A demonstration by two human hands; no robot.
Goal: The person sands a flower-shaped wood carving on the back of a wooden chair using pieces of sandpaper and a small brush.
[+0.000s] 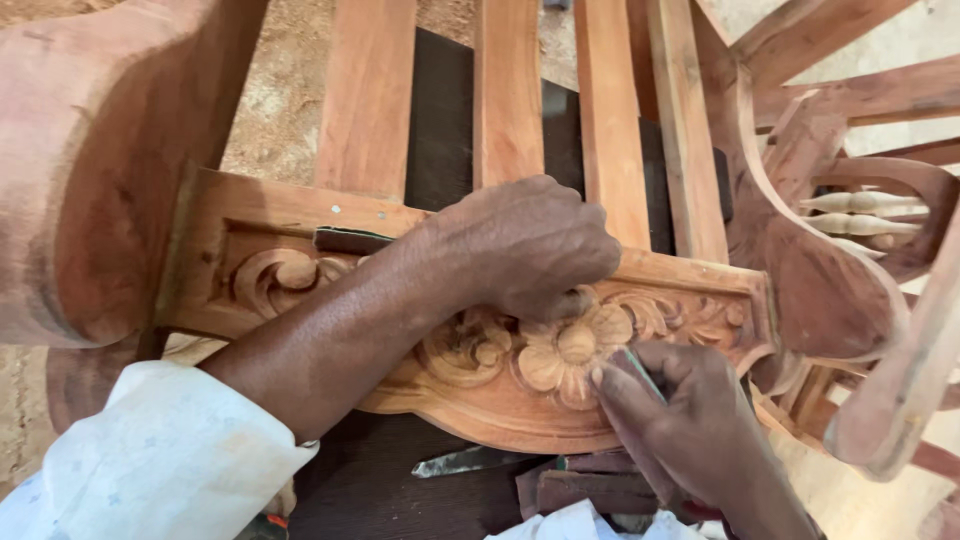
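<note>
A reddish wooden chair frame lies before me, its carved front rail (pixel 270 275) running across the view with scrolls and a carved flower (pixel 572 350) at its middle. My left hand (pixel 525 245) rests closed on top of the rail just above the flower, the white sleeve reaching in from the lower left. My right hand (pixel 690 425) comes in from the lower right and pinches a small folded piece of sandpaper (pixel 632 366) against the flower's right petals.
Several flat wooden slats (pixel 505 90) run away from the rail toward the top. A thick curved leg (pixel 95 170) fills the upper left. Turned spindles (pixel 860 212) and curved arms crowd the right. Dark scraps (pixel 580 490) and a metal piece (pixel 465 461) lie below the rail.
</note>
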